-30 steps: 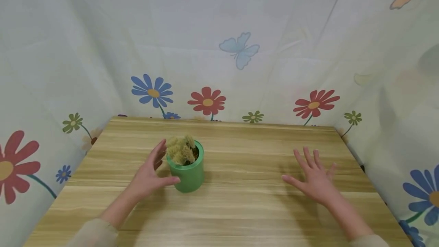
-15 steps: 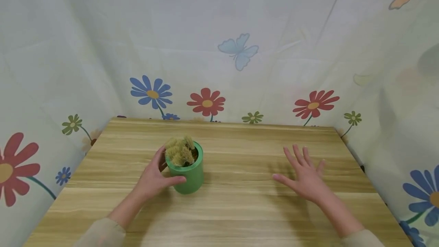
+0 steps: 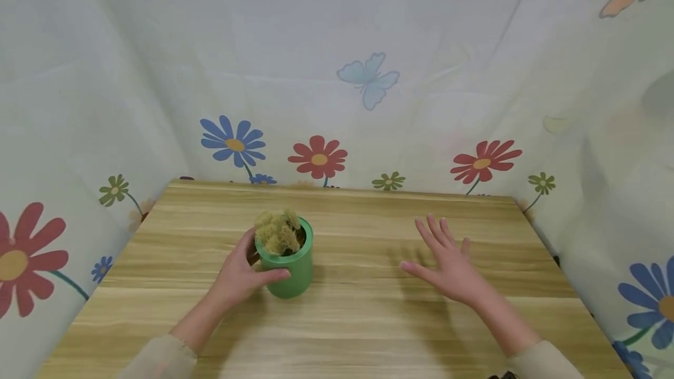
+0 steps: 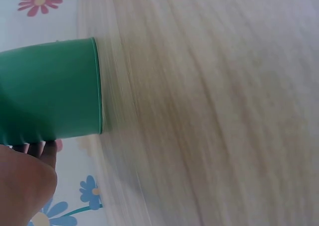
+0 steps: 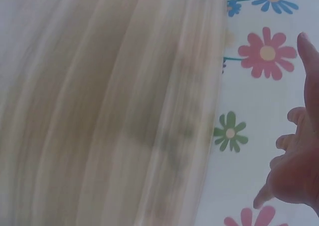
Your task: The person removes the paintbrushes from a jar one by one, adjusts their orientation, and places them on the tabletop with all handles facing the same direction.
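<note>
A green flower pot [image 3: 292, 276] with a pale yellowish, fuzzy plant [image 3: 277, 233] in it stands upright on the wooden table, left of the middle. My left hand [image 3: 239, 271] grips its left side, the thumb across the front and the fingers behind, partly hidden by the pot. In the left wrist view the fingertips [image 4: 49, 151] meet the wall of the green pot [image 4: 55, 91], whose base is close to the tabletop. On the right, my right hand [image 3: 450, 265] hovers over the table with its fingers spread and holds nothing.
The wood-grain table [image 3: 363, 320] reaches back to a white curtain [image 3: 295, 34] printed with flowers and a butterfly, which also hangs along both sides. A small dark object [image 3: 505, 375] shows at the right sleeve by the bottom edge.
My left hand has moved in against the pot, its thumb now farther across the front. The right hand has moved left above the table. The pot stays in place.
</note>
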Demonstrator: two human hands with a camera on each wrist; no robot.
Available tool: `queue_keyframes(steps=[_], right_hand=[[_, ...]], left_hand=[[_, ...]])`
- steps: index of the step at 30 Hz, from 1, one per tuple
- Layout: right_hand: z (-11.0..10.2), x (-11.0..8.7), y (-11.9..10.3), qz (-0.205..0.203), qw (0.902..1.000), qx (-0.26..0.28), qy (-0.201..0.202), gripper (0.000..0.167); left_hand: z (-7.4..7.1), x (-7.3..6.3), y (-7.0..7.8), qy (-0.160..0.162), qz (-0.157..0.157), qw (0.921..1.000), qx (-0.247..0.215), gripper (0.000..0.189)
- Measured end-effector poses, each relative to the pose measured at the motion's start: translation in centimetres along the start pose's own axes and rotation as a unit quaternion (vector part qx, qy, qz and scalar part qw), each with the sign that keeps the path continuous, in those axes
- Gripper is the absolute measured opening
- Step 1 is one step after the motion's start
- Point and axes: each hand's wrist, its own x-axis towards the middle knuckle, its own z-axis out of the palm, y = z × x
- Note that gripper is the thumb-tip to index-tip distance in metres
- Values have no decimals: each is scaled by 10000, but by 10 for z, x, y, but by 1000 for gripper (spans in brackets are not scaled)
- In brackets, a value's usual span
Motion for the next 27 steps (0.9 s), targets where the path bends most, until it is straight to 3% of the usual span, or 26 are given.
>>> queue_keyframes(steps=[15, 27], right_hand=[[-3, 27, -56, -633, 9873, 1443, -226, 93], [2, 46, -102, -1156, 9738, 1923, -356, 91]], left_hand=[[-1, -2, 6, 29, 4, 9999, -120, 107], [4, -6, 3, 355, -82, 9993, -30, 109]])
